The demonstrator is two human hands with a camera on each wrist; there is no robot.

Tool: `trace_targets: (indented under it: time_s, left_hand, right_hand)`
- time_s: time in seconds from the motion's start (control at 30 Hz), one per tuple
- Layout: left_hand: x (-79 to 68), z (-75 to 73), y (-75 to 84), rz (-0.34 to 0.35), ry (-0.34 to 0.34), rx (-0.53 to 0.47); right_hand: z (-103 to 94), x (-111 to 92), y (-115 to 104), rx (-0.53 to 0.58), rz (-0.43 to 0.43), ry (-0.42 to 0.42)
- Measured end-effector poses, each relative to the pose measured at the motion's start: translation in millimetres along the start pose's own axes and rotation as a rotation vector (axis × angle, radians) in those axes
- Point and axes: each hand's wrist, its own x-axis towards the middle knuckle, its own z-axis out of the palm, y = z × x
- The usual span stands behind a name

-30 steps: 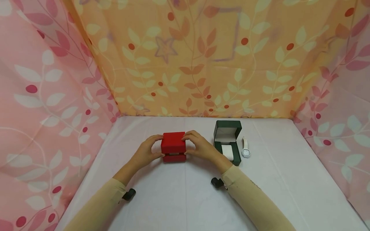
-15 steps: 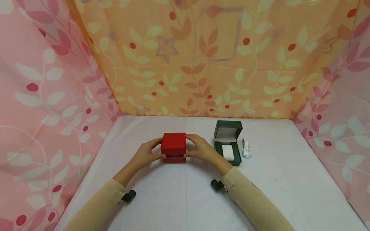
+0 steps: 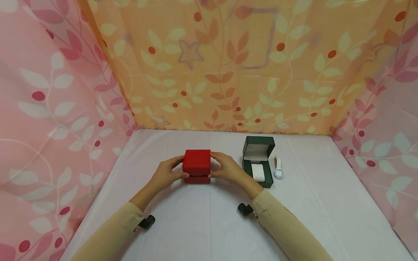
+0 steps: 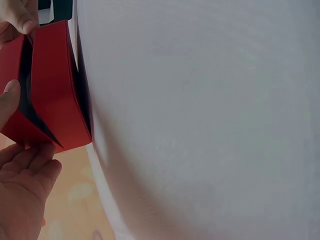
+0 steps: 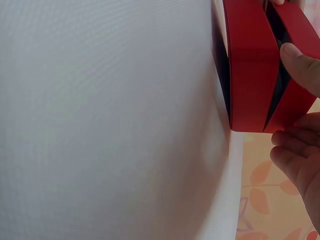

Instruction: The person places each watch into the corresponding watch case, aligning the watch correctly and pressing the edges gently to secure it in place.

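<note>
A red hinged gift box (image 3: 197, 162) sits on the white-covered table, its lid slightly raised, with a narrow dark gap along the front. My left hand (image 3: 166, 174) grips its left side, thumb at the front gap and fingers toward the back. On the right side my right hand (image 3: 230, 168) holds it the same way. In the left wrist view, the left thumb (image 4: 9, 102) lies by the gap of the box (image 4: 55, 87). The right thumb (image 5: 299, 67) touches the lid edge in the right wrist view. What lies inside the box is hidden.
A dark green watch box (image 3: 259, 148) stands with its lid up, a white cushion (image 3: 258, 173) inside, just beyond my right forearm. Right of it lies a white wristwatch (image 3: 278, 170). Patterned cloth walls (image 3: 225, 90) border the table (image 3: 209, 224) at the back and sides.
The red box's lid has come down, narrowing the front gap. My right fingers have slid off the lid's top to its side. Over the last half second the hands have barely moved.
</note>
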Motion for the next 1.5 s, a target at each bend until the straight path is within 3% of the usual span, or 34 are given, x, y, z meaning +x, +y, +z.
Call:
trace_targets:
  time_s: [0.87,1.5]
  left_hand:
    - [-4.1,9.2,5.9,-0.101,0.047,-0.076]
    - [-11.8,22.5,15.6,-0.174,0.096,-0.106]
  right_hand:
    - [5.2,-5,-5,0.227,0.039,0.047]
    - [15.8,-9,-6,0.295,0.069,0.079]
